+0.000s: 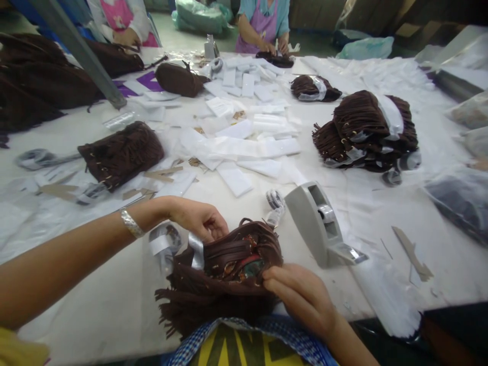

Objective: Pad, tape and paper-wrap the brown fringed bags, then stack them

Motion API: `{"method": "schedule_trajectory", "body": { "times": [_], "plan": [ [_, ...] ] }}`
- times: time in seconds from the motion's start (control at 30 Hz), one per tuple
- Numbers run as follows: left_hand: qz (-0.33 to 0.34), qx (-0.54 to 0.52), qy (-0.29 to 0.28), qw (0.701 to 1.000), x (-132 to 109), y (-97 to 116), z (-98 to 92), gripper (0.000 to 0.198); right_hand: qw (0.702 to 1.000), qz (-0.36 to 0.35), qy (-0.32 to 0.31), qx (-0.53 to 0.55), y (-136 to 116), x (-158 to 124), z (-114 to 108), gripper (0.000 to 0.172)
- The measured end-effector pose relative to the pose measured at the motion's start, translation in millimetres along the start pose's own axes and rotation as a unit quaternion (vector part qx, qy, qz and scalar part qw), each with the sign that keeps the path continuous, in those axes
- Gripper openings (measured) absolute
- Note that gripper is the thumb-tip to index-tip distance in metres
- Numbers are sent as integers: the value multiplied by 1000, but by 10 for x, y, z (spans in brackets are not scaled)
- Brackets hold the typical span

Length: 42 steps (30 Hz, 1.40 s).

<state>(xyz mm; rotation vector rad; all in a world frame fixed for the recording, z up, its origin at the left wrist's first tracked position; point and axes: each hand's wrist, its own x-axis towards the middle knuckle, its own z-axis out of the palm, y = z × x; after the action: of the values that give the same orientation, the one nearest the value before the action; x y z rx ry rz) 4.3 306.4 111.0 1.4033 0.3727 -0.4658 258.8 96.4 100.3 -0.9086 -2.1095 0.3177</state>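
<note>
A dark brown fringed bag (221,290) lies at the table's near edge, its mouth open and a patterned lining showing inside. At its upper left rim is my left hand (202,219), fingers curled; what the fingertips pinch is too small to make out. My right hand (299,292) grips the bag's right rim, the thumb hidden. A silver strip (196,250) crosses the bag's left part. Just left of the bag lies a clear-wrapped coil (165,241).
A grey tape dispenser (314,223) stands right of the bag. White slips (234,178) cover the middle. Stacked fringed bags (366,132) lie right, another brown bag (124,152) left. A metal pole (82,56) crosses the upper left. Two people (263,25) work across the table.
</note>
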Motion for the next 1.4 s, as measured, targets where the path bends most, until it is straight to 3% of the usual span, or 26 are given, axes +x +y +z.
{"method": "schedule_trajectory", "body": {
  "times": [0.17,0.3,0.37,0.5,0.63,0.83,1.0,1.13,1.3,1.4],
  "plan": [
    [-5,106,176,979,-19,-225,-8,30,1000,-3,9,-3,-34,-67,-52,27],
    [-58,67,339,937,-26,-533,-25,30,1000,3,14,1,-60,-123,-62,28],
    [-70,34,373,925,-45,-619,-5,32,1000,7,21,2,-54,-141,-47,29],
    [-63,-58,314,946,-159,-542,110,46,998,27,46,-18,3,-118,-16,29],
    [-74,-98,248,961,-285,-419,226,68,997,33,22,-71,88,-12,-12,29],
    [-91,-26,326,941,-291,-487,308,60,993,48,-68,-82,120,145,-71,25],
    [-56,-54,355,932,-340,-336,412,54,983,88,-159,-23,49,295,-276,23],
    [-29,-95,350,931,-401,-297,496,48,983,71,-167,-30,56,444,-338,26],
    [-99,34,453,885,-470,-405,616,47,981,41,-180,-68,62,508,-251,32],
    [-119,-16,432,894,-506,-437,681,46,981,16,-182,-66,9,548,-201,28]
  ]
}}
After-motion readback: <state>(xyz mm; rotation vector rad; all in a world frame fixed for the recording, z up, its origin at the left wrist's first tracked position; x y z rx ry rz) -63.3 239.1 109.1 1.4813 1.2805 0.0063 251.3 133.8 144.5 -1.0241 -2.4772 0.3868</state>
